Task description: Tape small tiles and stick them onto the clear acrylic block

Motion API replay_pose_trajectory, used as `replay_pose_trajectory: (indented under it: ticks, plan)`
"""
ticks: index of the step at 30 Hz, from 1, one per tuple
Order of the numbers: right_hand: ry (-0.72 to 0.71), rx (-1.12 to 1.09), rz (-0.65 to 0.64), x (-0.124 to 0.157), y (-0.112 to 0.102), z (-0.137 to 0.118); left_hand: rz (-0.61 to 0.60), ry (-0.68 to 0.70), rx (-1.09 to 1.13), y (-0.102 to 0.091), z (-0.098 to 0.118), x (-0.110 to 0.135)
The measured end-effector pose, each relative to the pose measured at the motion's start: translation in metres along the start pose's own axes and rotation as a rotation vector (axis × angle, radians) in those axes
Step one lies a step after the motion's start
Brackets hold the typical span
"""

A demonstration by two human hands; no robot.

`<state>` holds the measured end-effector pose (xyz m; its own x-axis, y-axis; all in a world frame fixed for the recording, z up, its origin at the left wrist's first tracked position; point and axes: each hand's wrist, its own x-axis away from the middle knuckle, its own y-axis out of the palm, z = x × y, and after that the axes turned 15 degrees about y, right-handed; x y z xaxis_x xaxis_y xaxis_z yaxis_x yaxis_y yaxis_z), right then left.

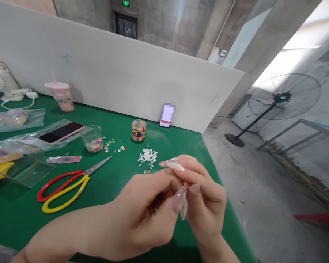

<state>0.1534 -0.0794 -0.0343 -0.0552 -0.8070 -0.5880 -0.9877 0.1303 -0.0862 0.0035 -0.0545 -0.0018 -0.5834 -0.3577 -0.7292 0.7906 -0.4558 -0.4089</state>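
A small orange piece (185, 184) sits where the two hands meet, above the near right part of the green table (106, 199). It lies to the right of the left hand (134, 208) and to the left of the right hand (210, 199), with the fingertips of both pinched around it, so neither hand is clearly nearer. Too little of it shows to tell its long axis. Just beyond the hands is a loose heap of white chips (148, 156), and farther off stands a round jar (138, 134) patterned in coloured blocks. To the left lie scissors (87, 175), tips pointing far and right, near a clear cup (90, 132) of mixed bits. The propped phone (167, 114) at the board has a blurred screen, unreadable. Farthest away, a green sign (126, 3) reads EXIT under smaller characters; the scrawl on the grey wall (164, 18) is too faint to read
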Motion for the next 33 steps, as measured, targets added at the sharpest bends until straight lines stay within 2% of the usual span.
replay_pose_trajectory:
  ticks: [3,7,14,19,23,27,33]
  plan:
    - [-0.051,0.059,0.018,0.000,0.000,0.001,0.025,-0.037,-0.019,0.000,0.003,-0.006]
    - [-0.046,0.065,0.053,0.001,0.001,0.002,0.030,-0.066,-0.040,0.000,0.006,-0.010]
    - [-0.030,0.088,0.068,0.002,0.002,0.001,0.028,-0.177,0.094,-0.001,0.008,-0.010]
    - [-0.052,0.075,0.058,0.001,0.003,0.002,0.041,-0.165,0.059,0.001,0.007,-0.011]
    - [-0.003,0.049,0.084,0.002,0.004,0.002,0.074,-0.130,0.011,0.003,0.005,-0.010]
    - [0.035,0.012,0.089,0.003,0.007,0.001,0.055,-0.157,0.025,0.006,0.003,-0.007]
    - [0.164,-0.185,0.081,0.006,0.011,0.005,0.106,-0.134,0.106,0.009,0.000,-0.006]
